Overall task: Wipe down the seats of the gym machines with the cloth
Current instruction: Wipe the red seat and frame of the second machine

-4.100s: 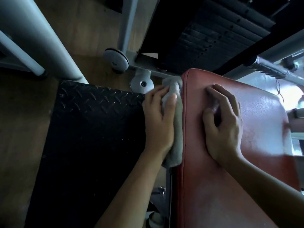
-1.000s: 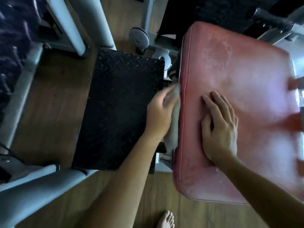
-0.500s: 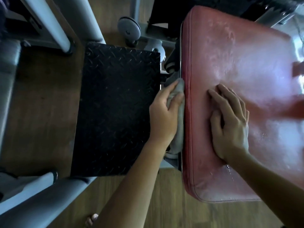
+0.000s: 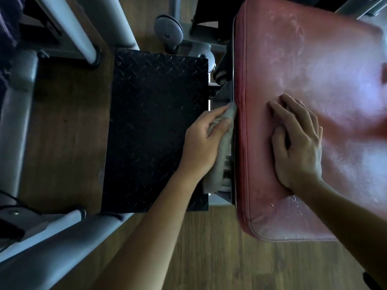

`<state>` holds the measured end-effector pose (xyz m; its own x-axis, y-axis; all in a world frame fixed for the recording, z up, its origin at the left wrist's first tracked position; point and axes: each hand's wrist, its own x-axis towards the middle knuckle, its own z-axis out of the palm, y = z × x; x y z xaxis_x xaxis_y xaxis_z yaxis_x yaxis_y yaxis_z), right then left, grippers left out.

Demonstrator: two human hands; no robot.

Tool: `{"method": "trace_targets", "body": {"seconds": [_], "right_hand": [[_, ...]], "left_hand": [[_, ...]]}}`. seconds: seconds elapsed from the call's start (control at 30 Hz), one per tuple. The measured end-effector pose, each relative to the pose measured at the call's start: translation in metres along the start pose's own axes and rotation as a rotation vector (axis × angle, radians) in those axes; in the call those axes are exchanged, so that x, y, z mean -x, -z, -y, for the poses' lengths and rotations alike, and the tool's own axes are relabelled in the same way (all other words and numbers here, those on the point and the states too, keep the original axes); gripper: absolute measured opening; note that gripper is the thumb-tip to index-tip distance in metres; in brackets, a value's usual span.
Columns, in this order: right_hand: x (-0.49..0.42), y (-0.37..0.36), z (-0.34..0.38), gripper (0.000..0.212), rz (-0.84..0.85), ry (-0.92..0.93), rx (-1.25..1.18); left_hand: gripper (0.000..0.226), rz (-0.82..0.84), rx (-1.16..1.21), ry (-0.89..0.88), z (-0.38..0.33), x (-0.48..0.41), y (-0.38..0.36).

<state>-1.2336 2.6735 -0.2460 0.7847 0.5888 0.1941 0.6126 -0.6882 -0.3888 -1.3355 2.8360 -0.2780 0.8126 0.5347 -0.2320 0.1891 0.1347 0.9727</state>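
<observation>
A red padded seat (image 4: 314, 65) fills the right of the view, its top wet and streaked. My left hand (image 4: 202, 143) grips a grey cloth (image 4: 222, 155) and presses it against the seat's left side edge. The cloth hangs down below the hand, between the seat and the foot plate. My right hand (image 4: 297, 143) rests on the seat top near its left edge, fingers slightly bent and spread, holding nothing.
A black diamond-pattern foot plate (image 4: 155, 126) lies left of the seat. Grey machine frame tubes (image 4: 62, 237) cross the lower left and upper left. A round grey foot (image 4: 168, 32) stands at the top. Wooden floor (image 4: 209, 258) lies below the seat.
My left hand has kept sliding the cloth along the seat's left side, now a little further down it. The right hand stays planted on the seat top; the view has shifted slightly.
</observation>
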Motion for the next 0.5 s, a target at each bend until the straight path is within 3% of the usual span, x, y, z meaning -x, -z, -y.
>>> {"method": "trace_targets", "body": {"seconds": [0.27,0.5], "right_hand": [[0.001,-0.001,-0.001,0.045,-0.025,-0.001,-0.037],[0.001,0.0,0.0,0.046,-0.025,0.005,-0.042]], "left_hand": [[0.033,-0.059,0.127,0.082,0.019,0.102,-0.017],[0.034,-0.162,0.07,-0.001,0.008,0.04,-0.025]]}}
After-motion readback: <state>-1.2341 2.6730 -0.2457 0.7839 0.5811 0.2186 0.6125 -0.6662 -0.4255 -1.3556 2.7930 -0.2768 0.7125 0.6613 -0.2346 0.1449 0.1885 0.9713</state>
